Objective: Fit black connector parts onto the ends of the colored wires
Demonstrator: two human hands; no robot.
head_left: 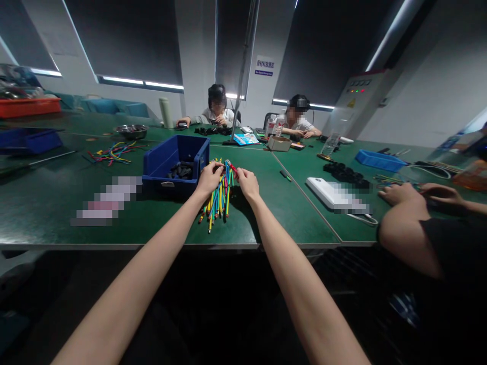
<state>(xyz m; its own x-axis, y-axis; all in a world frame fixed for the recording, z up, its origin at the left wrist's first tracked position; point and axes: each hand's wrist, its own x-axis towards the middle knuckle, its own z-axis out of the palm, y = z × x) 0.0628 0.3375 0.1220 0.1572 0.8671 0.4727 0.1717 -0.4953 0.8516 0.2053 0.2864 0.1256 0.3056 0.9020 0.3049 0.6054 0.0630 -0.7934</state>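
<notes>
A bundle of short coloured wires (218,200), yellow, blue, green and red, lies on the green table (57,203) in front of me. My left hand (208,178) is curled around the top of the bundle. My right hand (247,182) is closed in a pinch on the ends of a wire or two at the bundle's upper right, near a red tip. Just left of my left hand stands a blue plastic bin (175,163) with dark parts inside.
More loose coloured wires (114,152) lie far left, near a steel bowl (131,131). A co-worker's arms (414,213) rest at the right by a white device (335,195) and black parts (348,175). Two people sit at the far side. Blue trays stand left and right.
</notes>
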